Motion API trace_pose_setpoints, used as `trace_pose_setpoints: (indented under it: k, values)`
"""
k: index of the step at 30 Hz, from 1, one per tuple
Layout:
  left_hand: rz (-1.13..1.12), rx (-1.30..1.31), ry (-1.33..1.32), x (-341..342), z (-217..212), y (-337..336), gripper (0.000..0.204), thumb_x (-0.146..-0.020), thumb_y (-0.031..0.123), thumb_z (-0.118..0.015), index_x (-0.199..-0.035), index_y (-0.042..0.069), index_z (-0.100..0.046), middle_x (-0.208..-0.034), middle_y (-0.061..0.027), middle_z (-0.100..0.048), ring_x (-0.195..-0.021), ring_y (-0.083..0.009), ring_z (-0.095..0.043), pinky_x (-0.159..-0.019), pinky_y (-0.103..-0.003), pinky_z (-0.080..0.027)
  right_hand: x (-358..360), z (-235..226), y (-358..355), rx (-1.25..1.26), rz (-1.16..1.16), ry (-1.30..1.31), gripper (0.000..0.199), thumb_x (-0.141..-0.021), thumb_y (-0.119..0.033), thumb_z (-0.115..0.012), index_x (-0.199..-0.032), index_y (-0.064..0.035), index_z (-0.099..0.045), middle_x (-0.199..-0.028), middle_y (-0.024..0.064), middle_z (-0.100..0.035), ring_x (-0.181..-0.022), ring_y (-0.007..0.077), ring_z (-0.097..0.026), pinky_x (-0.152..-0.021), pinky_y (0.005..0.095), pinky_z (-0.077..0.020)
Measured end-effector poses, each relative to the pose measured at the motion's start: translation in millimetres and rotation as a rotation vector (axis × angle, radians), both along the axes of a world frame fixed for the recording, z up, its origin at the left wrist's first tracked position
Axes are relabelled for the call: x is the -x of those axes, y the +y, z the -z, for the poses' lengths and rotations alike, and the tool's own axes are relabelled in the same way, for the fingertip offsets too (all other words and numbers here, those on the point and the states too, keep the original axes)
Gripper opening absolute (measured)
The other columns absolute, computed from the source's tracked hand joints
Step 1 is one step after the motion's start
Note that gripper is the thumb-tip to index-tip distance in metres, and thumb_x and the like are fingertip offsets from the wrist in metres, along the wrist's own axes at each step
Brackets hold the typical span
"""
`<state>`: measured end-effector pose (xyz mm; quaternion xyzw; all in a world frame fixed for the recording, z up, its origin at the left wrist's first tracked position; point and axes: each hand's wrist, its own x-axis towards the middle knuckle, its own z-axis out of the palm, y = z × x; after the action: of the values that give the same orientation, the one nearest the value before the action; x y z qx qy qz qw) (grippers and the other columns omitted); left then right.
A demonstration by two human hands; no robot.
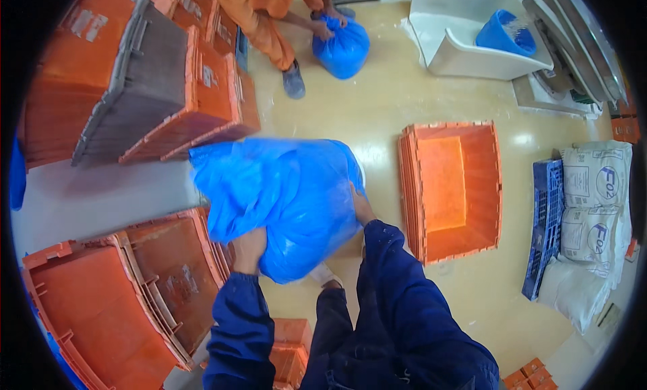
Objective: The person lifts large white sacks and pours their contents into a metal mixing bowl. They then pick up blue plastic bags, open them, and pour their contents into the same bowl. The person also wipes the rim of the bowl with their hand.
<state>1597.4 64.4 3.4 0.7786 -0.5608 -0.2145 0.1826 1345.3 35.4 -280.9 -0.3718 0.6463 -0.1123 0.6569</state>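
A large, full blue plastic bag (pixel 306 188) is in front of me at the middle of the view, its loose top bunched toward the left. My left hand (pixel 248 250) grips the bag's near left side, with the fingers partly hidden by the plastic. On the opposite side, my right hand (pixel 362 205) holds the bag's right edge. Both my sleeves are dark blue. Just right of the bag stands a stack of orange crates (pixel 412 195), the top one showing its bare inside. What the bag contains is hidden.
A co-worker in orange (pixel 266 36) bends over another blue bag (pixel 344 46) at the top. Orange and grey crates (pixel 145 87) line the left, with more crates (pixel 101 309) at lower left. White sacks (pixel 590 208), a blue pallet (pixel 543 221) and a white bin (pixel 472 56) stand right.
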Motion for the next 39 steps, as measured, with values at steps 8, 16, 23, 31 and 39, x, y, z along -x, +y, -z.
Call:
trace_pose_setpoints:
  k: [8,16,23,31,39]
  values:
    - [0.193,-0.496,0.204,-34,53,20,0.055,-0.085,0.044,-0.059,-0.128,0.011,-0.052,-0.123,-0.02,-0.056,-0.113,-0.0395,-0.052,-0.096,-0.048,-0.042,0,-61,235,-0.452,0.299,-0.221,0.084,-0.088,-0.068,-0.034,-0.142,-0.0036,-0.029,-0.141,0.017,-0.04,-0.126,0.0302,-0.043,-0.1,0.0483,-0.034]
    - [-0.61,-0.538,1.969,-37,119,193,0.065,-0.088,0.051,-0.056,-0.134,0.007,-0.044,-0.128,-0.0171,-0.051,-0.112,-0.0308,-0.053,-0.095,-0.043,-0.045,-4,-133,387,-0.911,0.989,-0.592,0.07,-0.093,-0.053,-0.042,-0.146,-0.0128,-0.021,-0.149,0.0142,-0.028,-0.133,0.0313,-0.034,-0.103,0.0626,-0.0272]
    - [-1.312,-0.214,2.108,32,169,352,0.067,-0.091,0.054,-0.048,-0.139,0.008,-0.037,-0.131,-0.0178,-0.049,-0.114,-0.0327,-0.053,-0.094,-0.048,-0.045,-55,3,412,-0.201,-0.161,0.059,0.041,-0.09,-0.032,-0.046,-0.12,-0.0062,-0.055,-0.119,0.02,-0.057,-0.109,0.0348,-0.057,-0.093,0.0503,-0.043]
    - [-0.586,-1.588,1.751,-15,158,432,0.069,-0.093,0.049,-0.048,-0.147,0.02,-0.015,-0.138,-0.0194,-0.043,-0.111,-0.0354,-0.057,-0.089,-0.048,-0.049,-8,47,207,-0.194,-1.15,-0.113,0.039,-0.084,-0.034,-0.057,-0.102,-0.0011,-0.066,-0.102,0.0182,-0.067,-0.094,0.0295,-0.063,-0.082,0.0394,-0.048]
    - [-0.459,-1.005,1.502,69,298,442,0.05,-0.097,0.03,-0.045,-0.139,0.01,-0.028,-0.132,-0.0162,-0.046,-0.105,-0.0289,-0.06,-0.079,-0.036,-0.053,-115,-99,161,-0.226,-0.644,-0.178,0.044,-0.084,-0.025,-0.064,-0.123,-0.0051,-0.056,-0.104,0.0148,-0.065,-0.09,0.0212,-0.061,-0.074,0.0309,-0.0502]
